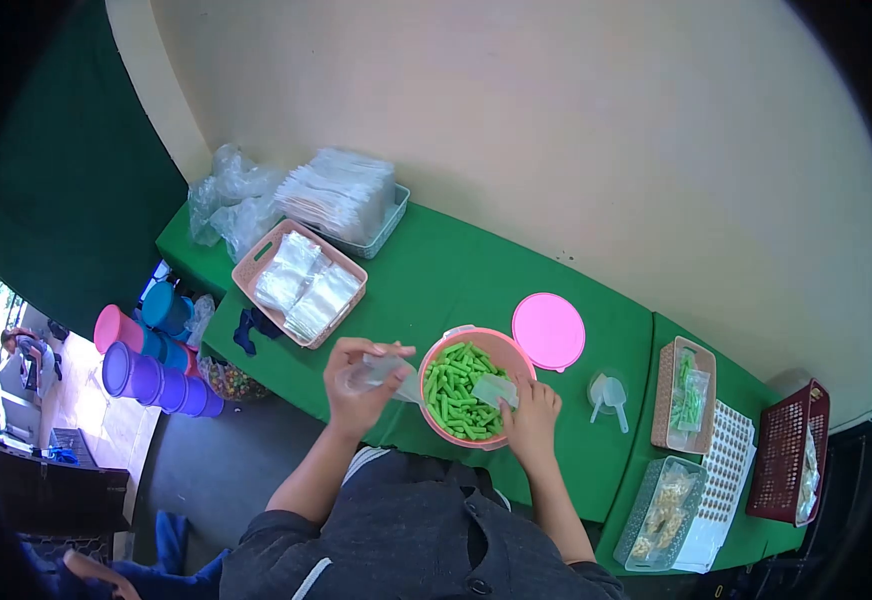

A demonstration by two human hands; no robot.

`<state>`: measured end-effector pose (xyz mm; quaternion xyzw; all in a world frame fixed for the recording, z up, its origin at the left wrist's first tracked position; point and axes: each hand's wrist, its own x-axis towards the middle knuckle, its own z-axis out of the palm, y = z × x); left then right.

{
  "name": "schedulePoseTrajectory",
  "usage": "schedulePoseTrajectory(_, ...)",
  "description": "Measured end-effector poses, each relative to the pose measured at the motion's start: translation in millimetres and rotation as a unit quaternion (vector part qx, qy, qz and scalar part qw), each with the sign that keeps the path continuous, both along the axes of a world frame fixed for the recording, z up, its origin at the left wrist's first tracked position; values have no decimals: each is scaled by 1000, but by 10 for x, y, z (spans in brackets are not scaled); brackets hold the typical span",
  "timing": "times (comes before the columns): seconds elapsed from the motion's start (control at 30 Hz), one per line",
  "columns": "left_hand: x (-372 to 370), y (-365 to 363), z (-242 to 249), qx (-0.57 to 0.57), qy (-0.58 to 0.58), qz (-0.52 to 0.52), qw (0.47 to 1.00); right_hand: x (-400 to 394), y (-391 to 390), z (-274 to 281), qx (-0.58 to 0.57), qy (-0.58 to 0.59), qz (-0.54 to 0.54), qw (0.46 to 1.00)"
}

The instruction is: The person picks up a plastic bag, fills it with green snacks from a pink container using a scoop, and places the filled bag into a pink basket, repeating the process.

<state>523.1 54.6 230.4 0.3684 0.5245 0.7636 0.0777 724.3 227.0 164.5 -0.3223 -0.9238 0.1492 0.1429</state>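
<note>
A pink tub (426, 428) filled with short green stick-shaped pieces (459, 385) stands on the green-covered table in front of me. My left hand (358, 388) is left of the tub, its fingers closed round a clear plastic bag (371, 374) whose lower end reaches the rim. Over the right side of the tub, my right hand (533, 420) grips a translucent scoop (496, 390), which rests against the green pieces. A round pink lid (549, 331) lies on the table behind the tub.
Baskets of clear bags (308, 285) and stacked packaging (336, 190) stand at the back left. A cup with scoops (610, 392) is to the right, near baskets of packed goods (691, 395) and a sheet of round stickers (721, 480). Purple buckets (161, 383) stand left; another person (34, 350) is far left.
</note>
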Motion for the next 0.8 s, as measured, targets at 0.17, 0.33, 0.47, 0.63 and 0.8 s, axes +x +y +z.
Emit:
schedulePoseTrajectory(0.17, -78, -60, 8, -86, -40, 17, 995, 31, 71, -132, 96, -70, 18, 993)
schedulePoseTrajectory(0.33, -104, -31, -139, -335, 96, -4, 937, -185, 288, -13, 181, -51, 35, 982)
schedulePoseTrajectory(0.47, 9, 74, -615, -431, 48, -44, 900, -470, 449, -330, 167, -104, 92, 976)
schedulePoseTrajectory(0.63, 151, 127, -1000, -389, 68, 1, 919, -454, 477, -216, 67, -126, 137, 980)
schedulePoseTrajectory(0.8, 102, 150, -915, -405, 44, -18, 913, -464, 323, -456, 103, -85, 97, 986)
